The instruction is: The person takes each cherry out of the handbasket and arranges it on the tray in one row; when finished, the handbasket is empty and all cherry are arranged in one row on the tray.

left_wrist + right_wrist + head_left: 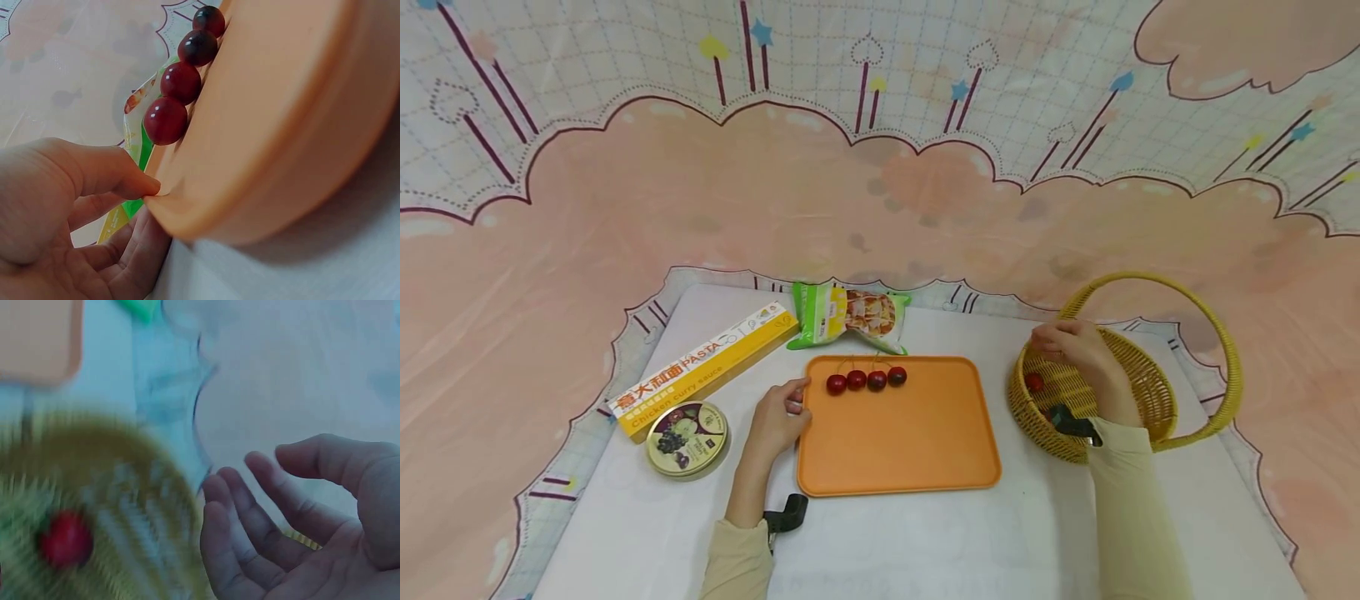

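Observation:
An orange tray [902,437] lies on the table, with several dark red cherries [856,381] in a row along its far edge. My left hand [780,417] pinches the tray's left rim; the left wrist view has the thumb [134,178] on top of the rim and the other fingers beneath it. To the right stands a yellow wicker basket [1138,375] with a tall handle. Over its near-left part is my right hand [1082,354], fingers loosely bent and holding nothing. A red cherry [67,539] lies inside the basket, apart from the fingers.
Left of the tray are a yellow-and-white pasta box [707,367] and a round tin [688,439]. Behind the tray lies a green snack packet [850,315]. The basket's handle [1228,358] arches up at the right. A patterned cloth [760,200] hangs behind the table.

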